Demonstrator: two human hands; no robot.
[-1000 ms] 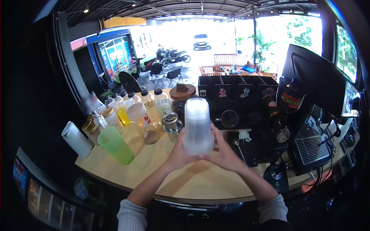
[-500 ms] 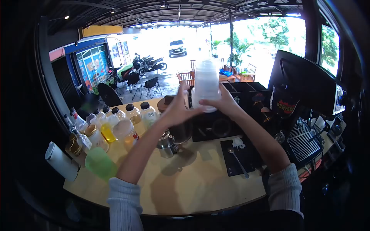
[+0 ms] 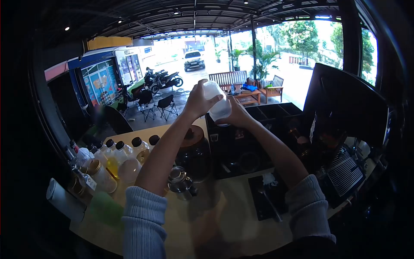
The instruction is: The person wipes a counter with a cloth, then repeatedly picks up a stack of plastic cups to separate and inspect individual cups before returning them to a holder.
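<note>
Both hands hold up a translucent, whitish plastic container (image 3: 212,90), raised in front of me above the far side of the counter. It is tilted, with its upper end leaning left. My left hand (image 3: 199,102) wraps its upper left side, with the thumb lying across the front. My right hand (image 3: 236,115) grips the lower right side. The fingers behind the container are hidden, and its contents cannot be made out. Below my left forearm stands a metal pitcher (image 3: 180,183), beside a dark, round vessel with a brown lid (image 3: 192,136).
Several black-capped bottles (image 3: 124,149) crowd the counter's left side, near a blurred green container (image 3: 105,209). At right, a spoon (image 3: 271,205) lies on a dark mat (image 3: 254,194) beside a drip grate (image 3: 345,170). A large black screen-like panel (image 3: 345,95) rises behind.
The container has gone from upright to tilted left and shifted slightly left. My left hand has moved up around its upper part. The view has shifted and darkened.
</note>
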